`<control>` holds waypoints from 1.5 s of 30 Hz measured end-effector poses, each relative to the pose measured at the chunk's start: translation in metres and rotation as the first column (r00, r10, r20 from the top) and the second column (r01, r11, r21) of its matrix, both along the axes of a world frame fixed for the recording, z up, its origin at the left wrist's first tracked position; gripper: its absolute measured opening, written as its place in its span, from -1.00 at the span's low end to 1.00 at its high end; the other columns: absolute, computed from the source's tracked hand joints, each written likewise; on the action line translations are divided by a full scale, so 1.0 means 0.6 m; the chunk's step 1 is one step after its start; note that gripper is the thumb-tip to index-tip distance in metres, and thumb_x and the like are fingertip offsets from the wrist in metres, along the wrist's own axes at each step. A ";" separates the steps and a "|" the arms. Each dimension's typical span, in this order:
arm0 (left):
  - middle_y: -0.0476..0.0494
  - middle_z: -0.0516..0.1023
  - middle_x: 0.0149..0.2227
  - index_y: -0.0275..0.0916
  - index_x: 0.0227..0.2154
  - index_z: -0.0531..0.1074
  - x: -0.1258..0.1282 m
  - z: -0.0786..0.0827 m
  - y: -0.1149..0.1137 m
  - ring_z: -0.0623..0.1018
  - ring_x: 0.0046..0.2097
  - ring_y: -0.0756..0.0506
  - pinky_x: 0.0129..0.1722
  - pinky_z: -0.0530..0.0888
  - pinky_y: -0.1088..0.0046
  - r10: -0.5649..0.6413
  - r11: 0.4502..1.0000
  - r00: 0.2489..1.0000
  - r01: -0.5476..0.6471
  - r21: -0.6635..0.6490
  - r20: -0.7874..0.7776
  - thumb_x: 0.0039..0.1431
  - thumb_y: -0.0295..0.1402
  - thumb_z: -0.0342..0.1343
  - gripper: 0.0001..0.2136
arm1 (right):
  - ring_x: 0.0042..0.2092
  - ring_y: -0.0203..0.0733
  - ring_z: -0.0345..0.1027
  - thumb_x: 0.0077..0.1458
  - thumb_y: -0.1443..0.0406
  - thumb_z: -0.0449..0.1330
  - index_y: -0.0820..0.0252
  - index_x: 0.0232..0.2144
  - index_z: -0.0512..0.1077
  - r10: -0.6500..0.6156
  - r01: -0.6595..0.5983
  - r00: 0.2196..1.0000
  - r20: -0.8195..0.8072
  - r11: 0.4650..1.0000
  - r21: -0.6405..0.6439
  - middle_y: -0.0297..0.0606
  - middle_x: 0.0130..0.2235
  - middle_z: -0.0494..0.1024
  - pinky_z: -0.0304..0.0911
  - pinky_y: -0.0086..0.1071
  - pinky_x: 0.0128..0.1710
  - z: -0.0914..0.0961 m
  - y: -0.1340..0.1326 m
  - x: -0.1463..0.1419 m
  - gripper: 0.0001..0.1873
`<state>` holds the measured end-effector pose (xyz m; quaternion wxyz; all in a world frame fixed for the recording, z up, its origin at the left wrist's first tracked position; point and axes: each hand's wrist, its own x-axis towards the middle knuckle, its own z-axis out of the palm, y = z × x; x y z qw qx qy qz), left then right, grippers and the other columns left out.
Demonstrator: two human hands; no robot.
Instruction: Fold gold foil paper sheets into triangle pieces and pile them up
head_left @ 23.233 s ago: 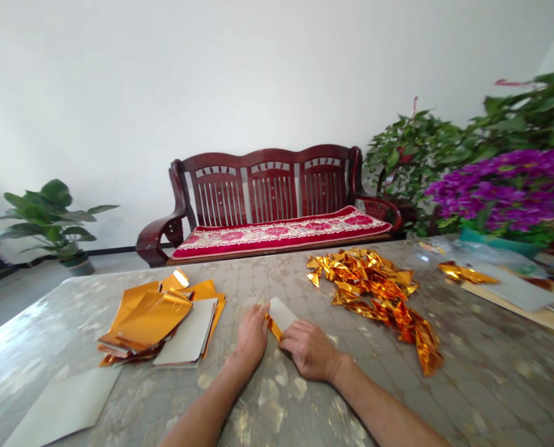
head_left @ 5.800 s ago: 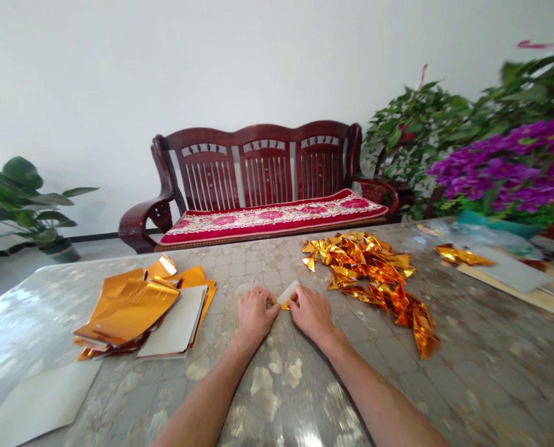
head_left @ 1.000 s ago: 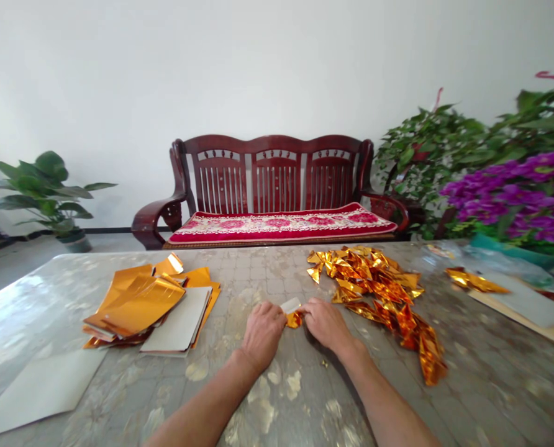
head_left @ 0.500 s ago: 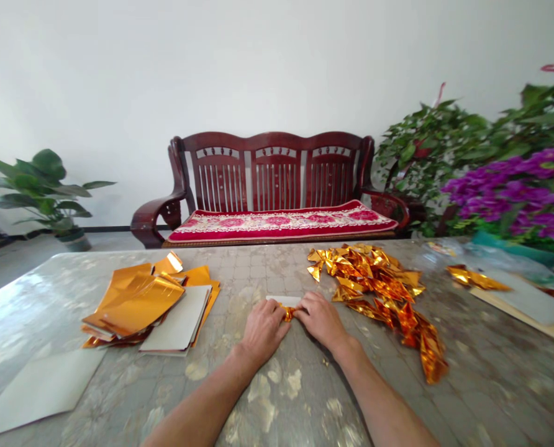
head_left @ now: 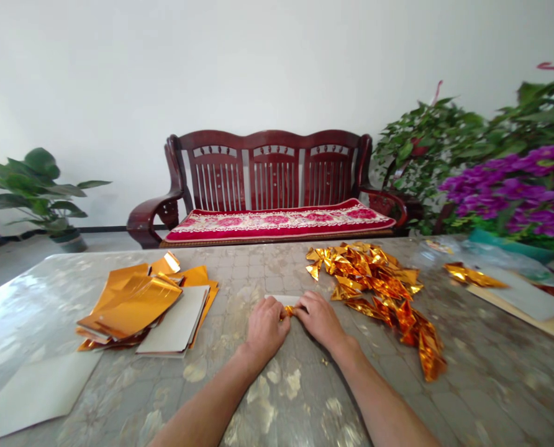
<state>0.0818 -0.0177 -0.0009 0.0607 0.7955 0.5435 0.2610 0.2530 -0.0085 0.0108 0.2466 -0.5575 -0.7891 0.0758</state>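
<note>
My left hand (head_left: 267, 329) and my right hand (head_left: 318, 321) meet at the middle of the table, fingertips pinching a small folded piece of gold foil (head_left: 287, 311) from both sides. Most of that piece is hidden by my fingers. A white-backed strip (head_left: 281, 299) sticks out behind it, just above my left fingers. To the right of my right hand lies a heap of folded gold foil triangles (head_left: 374, 285). Left of my left hand is a stack of gold foil sheets (head_left: 137, 299) with a grey card (head_left: 174, 320) on it.
The marbled, glossy tabletop (head_left: 491, 379) holds a pale card (head_left: 35, 391) at the near left. At the right, gold foil pieces (head_left: 475, 275) lie by a grey board (head_left: 522, 295). Behind the table stand a dark wooden bench (head_left: 267, 180) and potted plants (head_left: 505, 174).
The white-backed strip now lies flatter and more of it is folded into the gold piece. My hands have drawn closer together around it. The camera view has shifted slightly.
</note>
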 end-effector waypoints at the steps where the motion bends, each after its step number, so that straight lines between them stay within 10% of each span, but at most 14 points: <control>1: -0.07 0.47 -0.36 -0.21 -0.49 0.41 0.001 -0.001 0.000 0.44 -0.22 -0.09 -0.18 0.30 0.42 0.010 1.000 1.000 -0.010 -0.005 0.001 0.11 -0.45 0.11 -0.91 | -0.19 -0.22 0.34 0.17 0.35 0.18 0.17 -0.46 0.47 0.000 0.000 1.000 -0.004 1.000 -0.011 -0.30 -0.35 0.45 0.14 -0.44 -0.20 -0.001 0.001 0.000 -0.84; 32: -0.04 0.50 -0.33 -0.18 -0.36 0.37 0.000 0.005 -0.003 0.46 -0.24 -0.08 -0.24 0.27 0.45 0.022 0.996 0.999 -0.019 -0.086 0.037 0.20 -0.36 0.09 -0.95 | -0.22 -0.23 0.34 0.14 0.26 0.19 0.10 -0.36 0.47 -0.065 0.057 0.996 -0.069 0.991 -0.117 -0.36 -0.30 0.52 0.09 -0.42 -0.27 -0.007 0.017 -0.008 -0.93; 45: -0.10 0.50 -0.23 -0.12 -0.22 0.51 0.002 0.023 -0.022 0.45 -0.12 -0.11 -0.13 0.34 0.40 -0.056 0.996 0.983 0.044 -0.074 -0.173 0.33 -0.38 -0.02 -0.81 | -0.19 -0.18 0.33 0.17 0.29 0.14 0.14 -0.38 0.42 -0.128 0.135 0.988 0.090 0.988 -0.075 -0.27 -0.26 0.53 0.06 -0.38 -0.25 -0.004 0.013 -0.025 -0.90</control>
